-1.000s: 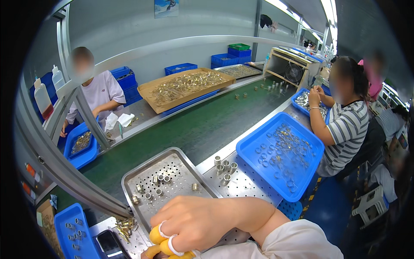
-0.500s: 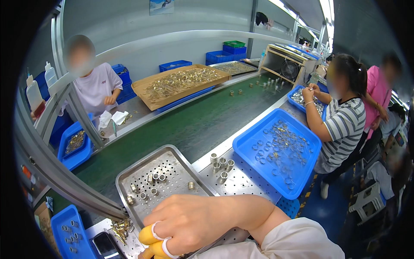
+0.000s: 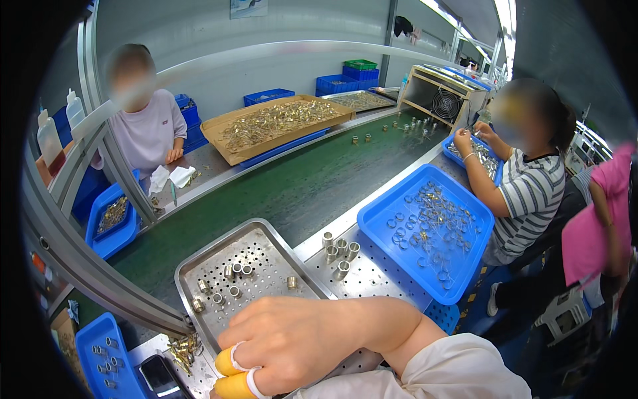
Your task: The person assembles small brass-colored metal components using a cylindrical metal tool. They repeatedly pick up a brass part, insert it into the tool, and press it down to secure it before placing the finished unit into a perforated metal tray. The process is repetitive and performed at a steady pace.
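Observation:
My right hand [image 3: 279, 346] reaches in from the lower right, over the near end of a perforated metal tray [image 3: 193, 272]. Two of its fingers wear yellow finger cots [image 3: 229, 387] with white edges. The fingers curl down and in; their tips and whatever they hold are hidden at the lower edge. Several short metal sleeves [image 3: 236, 292] lie in the tray beyond my knuckles. A few more metal sleeves [image 3: 342, 270] stand on the perforated metal surface to the right of the tray. My left hand is out of sight.
A blue tray [image 3: 372, 219] of metal rings lies right. Brass pieces [image 3: 183, 352], a phone [image 3: 159, 376] and a small blue tray [image 3: 86, 346] sit lower left. A green conveyor belt [image 3: 279, 183] runs behind. Co-workers sit across it and at right; a metal post [image 3: 100, 286] curves at left.
The view has shifted slightly. My right hand keeps nearly the same curled pose. The person in pink at the right has moved closer, and the seated co-worker at right has turned their head.

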Tool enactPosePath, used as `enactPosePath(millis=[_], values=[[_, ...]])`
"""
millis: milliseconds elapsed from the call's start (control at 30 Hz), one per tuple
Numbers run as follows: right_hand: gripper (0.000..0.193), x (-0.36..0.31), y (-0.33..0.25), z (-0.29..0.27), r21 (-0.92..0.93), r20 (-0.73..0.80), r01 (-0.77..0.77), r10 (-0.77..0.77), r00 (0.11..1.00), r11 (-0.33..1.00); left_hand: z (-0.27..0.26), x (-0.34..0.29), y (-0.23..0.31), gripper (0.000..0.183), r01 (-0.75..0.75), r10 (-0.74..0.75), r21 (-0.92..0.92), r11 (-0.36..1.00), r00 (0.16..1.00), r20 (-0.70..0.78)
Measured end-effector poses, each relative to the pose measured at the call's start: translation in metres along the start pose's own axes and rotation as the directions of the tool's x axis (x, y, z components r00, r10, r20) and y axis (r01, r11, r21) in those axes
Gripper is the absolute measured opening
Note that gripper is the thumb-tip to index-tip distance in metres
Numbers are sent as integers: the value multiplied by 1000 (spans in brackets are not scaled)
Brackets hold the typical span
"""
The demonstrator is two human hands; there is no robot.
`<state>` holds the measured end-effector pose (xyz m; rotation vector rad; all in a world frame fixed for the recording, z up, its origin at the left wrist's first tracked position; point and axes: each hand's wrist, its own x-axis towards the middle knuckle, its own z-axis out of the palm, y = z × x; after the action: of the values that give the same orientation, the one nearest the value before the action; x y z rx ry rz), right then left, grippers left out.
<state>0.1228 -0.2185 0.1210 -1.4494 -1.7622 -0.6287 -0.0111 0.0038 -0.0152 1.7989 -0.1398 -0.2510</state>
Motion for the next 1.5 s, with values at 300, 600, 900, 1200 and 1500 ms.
enactPosePath(millis=[300,600,900,1200,1500], values=[[16,4,-2,-2,-27,10,-29,29,1000,999,-1,-2,-7,26,-59,65,127,990,997,-43],[16,4,-3,-2,-32,15,-44,44,999,999,-1,-1,-6,24,-70,73,92,993,997,-39],[18,3,-2,-1,-29,62,-65,66,996,997,-1,1,1,23,-25,27,70,997,999,-24],[18,3,-3,-4,-33,58,-49,51,997,998,-3,0,-10,23,-46,48,121,992,999,-20],[17,3,-3,0,-38,47,-50,51,998,998,-1,1,-2,23,-17,17,29,999,1000,-15]])
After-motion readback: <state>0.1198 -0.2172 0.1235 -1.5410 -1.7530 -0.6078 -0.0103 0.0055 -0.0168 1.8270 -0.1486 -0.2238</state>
